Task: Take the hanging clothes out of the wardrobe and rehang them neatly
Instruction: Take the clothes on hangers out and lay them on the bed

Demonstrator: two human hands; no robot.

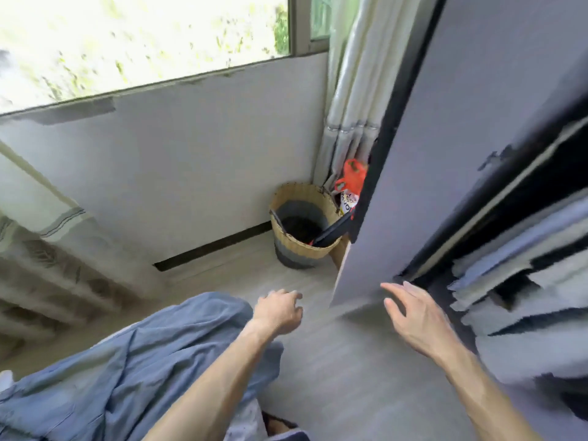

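Observation:
The wardrobe stands at the right with its grey door [445, 154] swung open. Inside, several hanging clothes [521, 259] in blue, grey, white and black show as blurred layers. My right hand [416, 316] is open with fingers spread, just below the door's lower corner and left of the clothes, holding nothing. My left hand [280, 310] hovers over the floor with loosely curled fingers, empty. A blue-grey garment [133, 354] lies spread at the lower left, under my left forearm.
A woven basket [302, 227] with a dark stick in it stands in the corner by the wall. An orange bag [350, 183] and pale curtains [353, 100] are behind the door. A bed edge [41, 230] lies at the left, below the window.

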